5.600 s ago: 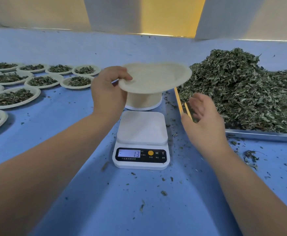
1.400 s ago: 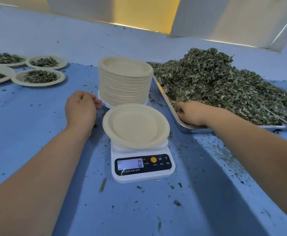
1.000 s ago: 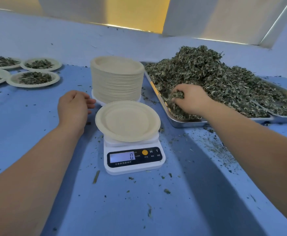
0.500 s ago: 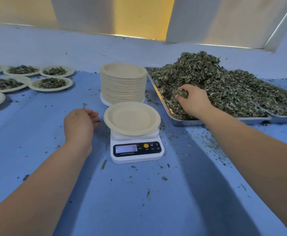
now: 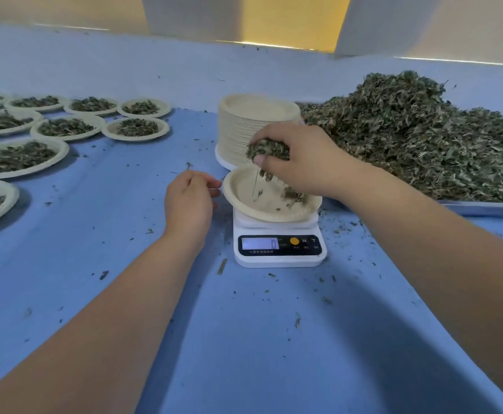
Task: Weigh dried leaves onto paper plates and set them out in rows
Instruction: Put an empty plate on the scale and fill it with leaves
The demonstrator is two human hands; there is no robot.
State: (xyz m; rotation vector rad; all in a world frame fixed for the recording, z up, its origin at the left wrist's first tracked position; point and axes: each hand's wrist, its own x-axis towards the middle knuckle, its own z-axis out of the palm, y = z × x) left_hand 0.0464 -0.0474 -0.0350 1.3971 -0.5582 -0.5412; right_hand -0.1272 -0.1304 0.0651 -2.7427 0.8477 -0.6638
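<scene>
- While the right hand (image 5: 301, 162) hung over the paper plate (image 5: 262, 201), its fingers were curled tight round a clump of dried leaves (image 5: 269, 149).
- Some thin bits hung or fell just under that hand, and a few small bits lay on the plate.
- The plate sat on top of a small white scale (image 5: 278, 258).
- The little screen (image 5: 260, 243) on the front of the scale showed 0.
- The left hand (image 5: 189, 198) was low over the blue table (image 5: 244, 339), just to the left of the plate.
- Its fingers were curled in, with the tips very near the plate's rim. I could not tell if they touched the rim or pinched anything.
- A tall stack of empty plates (image 5: 253, 124) stood right behind the scale, and the right hand hid part of it.
- A big pile of leaves (image 5: 423, 135) filled a metal tray (image 5: 483, 208) on the right side of the table.
- Far to the left, many filled plates (image 5: 65, 127) lay in rows, each with a small heap of leaves on it.
- Tiny leaf crumbs (image 5: 222, 266) lay all over the table near the scale.
</scene>
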